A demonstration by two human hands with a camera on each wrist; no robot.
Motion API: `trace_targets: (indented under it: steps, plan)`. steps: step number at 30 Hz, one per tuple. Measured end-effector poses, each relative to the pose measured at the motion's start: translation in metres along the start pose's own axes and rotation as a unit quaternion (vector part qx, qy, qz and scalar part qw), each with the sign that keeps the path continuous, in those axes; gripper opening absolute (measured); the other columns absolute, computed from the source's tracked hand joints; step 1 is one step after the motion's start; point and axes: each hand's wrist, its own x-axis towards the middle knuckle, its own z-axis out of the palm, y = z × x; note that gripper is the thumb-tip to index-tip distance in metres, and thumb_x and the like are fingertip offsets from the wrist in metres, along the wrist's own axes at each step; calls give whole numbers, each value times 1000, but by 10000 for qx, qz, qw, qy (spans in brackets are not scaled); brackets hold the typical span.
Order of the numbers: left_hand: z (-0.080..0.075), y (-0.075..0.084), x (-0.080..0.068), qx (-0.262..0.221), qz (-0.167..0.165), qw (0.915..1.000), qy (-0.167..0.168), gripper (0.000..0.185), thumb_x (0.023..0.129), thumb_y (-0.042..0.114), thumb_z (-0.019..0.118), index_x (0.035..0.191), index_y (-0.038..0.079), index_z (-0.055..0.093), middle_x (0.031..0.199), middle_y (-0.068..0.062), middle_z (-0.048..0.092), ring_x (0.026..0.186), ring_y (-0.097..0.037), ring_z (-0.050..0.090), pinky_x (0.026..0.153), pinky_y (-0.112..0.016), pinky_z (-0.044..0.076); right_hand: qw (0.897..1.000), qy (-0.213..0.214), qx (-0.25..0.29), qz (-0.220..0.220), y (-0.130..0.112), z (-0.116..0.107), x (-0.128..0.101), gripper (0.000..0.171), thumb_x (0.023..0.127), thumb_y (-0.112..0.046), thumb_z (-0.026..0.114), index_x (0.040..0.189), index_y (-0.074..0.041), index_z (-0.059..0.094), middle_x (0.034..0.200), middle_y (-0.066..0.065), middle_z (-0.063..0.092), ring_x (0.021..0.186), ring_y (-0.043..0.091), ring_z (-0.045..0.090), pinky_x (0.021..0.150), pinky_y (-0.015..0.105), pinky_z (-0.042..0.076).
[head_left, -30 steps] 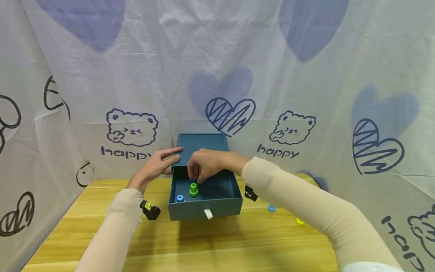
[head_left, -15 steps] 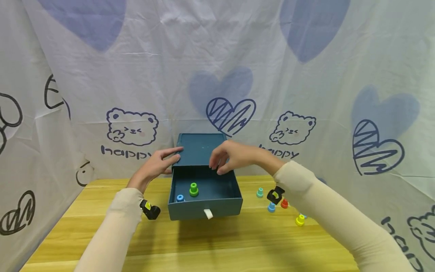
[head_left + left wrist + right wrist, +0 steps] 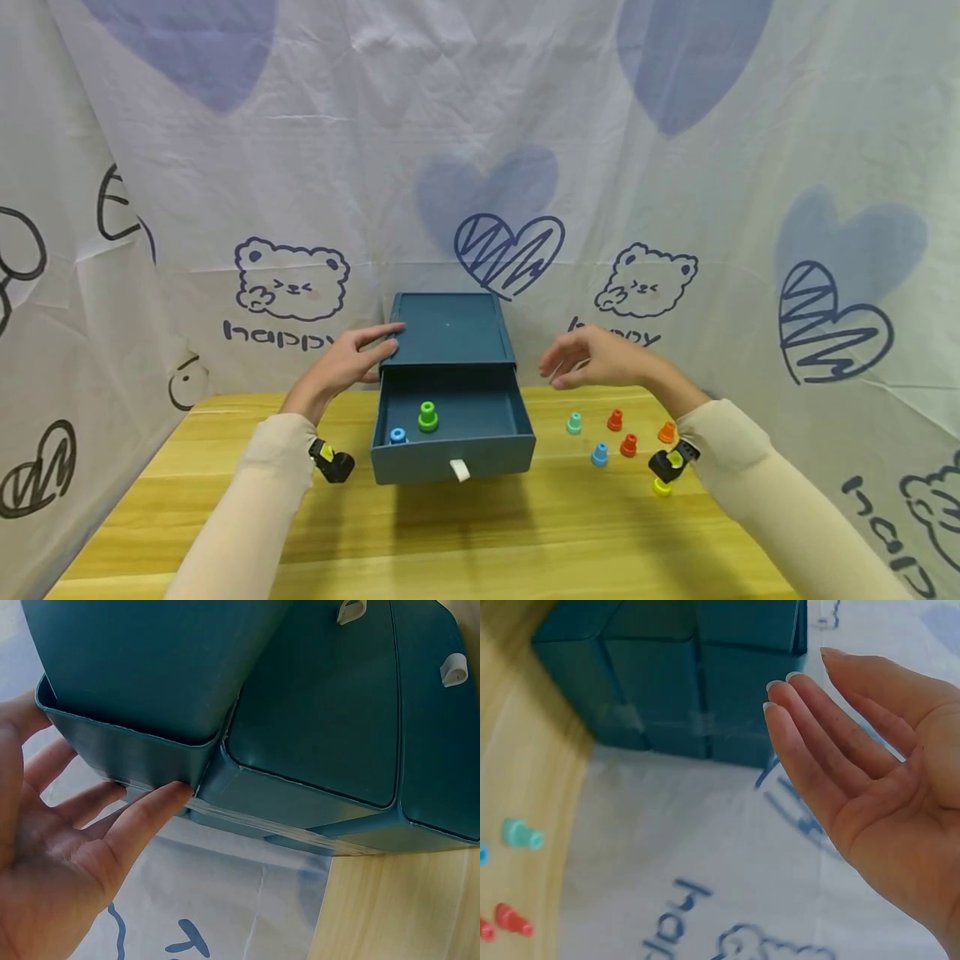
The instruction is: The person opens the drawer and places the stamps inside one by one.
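A dark teal drawer cabinet (image 3: 450, 333) stands at the middle of the back, its top drawer (image 3: 412, 464) pulled out. In that drawer are a green stepped peg (image 3: 427, 417) and a blue peg (image 3: 398, 436), partly hidden by the front wall. My left hand (image 3: 341, 367) rests against the cabinet's upper left side; its fingers lie along the casing in the left wrist view. My right hand (image 3: 600, 358) is in the air right of the cabinet, apart from it. Its fingers are loosely bent and hold nothing, as the right wrist view confirms.
Several pegs stand on the wooden table (image 3: 225, 517) at the right: teal (image 3: 573, 423), blue (image 3: 600, 454), red (image 3: 628, 445), orange (image 3: 667, 432) and yellow (image 3: 662, 487). A white pull tab (image 3: 460, 471) sticks out from the drawer front. A printed cloth (image 3: 360, 167) hangs behind.
My right hand has come up out of the drawer and moved right, past the cabinet's side. More pegs on the table now show. The left hand and the drawer stay put.
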Motion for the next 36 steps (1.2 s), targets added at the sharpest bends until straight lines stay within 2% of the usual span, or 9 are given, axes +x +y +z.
trace_targets:
  steps: [6,12,20,29,33,36]
  plan:
    - [-1,0,1,13,48,10000,14,58,109,39,52,160,14,40,171,-21,20,152,-50,32,109,-65,47,9993,175,127,310,31,7,-23,25,94,-12,75,118,-5,73,115,12,76,102,23,75,86,28,63]
    - [0,1,2,14,12,10000,0,58,108,41,52,160,16,40,172,-20,20,152,-49,33,110,-64,47,9981,283,425,356,67,21,-44,25,94,-8,74,118,1,71,115,18,76,99,25,76,79,27,64]
    - [0,0,1,66,14,10000,34,58,108,41,52,160,16,40,172,-20,21,152,-49,33,110,-64,47,9951,484,596,630,105,48,-66,24,94,-9,74,116,1,71,113,17,76,98,19,75,82,23,62]
    - [0,0,0,57,-5,10000,25,58,108,41,52,160,17,41,172,-19,21,152,-48,34,110,-64,48,9905,898,708,767,134,74,-78,25,92,-3,75,116,3,71,116,29,72,101,37,74,81,19,60]
    - [0,0,0,45,-6,10000,32,58,108,41,52,159,17,41,172,-19,21,152,-48,34,110,-64,47,9884,1116,496,898,141,82,-80,31,90,-3,76,119,7,67,115,29,72,97,36,74,80,22,61]
    - [0,0,-1,28,-11,10000,34,58,108,41,52,159,17,41,172,-19,21,152,-48,33,110,-64,47,9830,1217,561,1258,144,88,-81,41,91,-6,77,126,10,63,114,28,71,95,31,73,77,30,63]
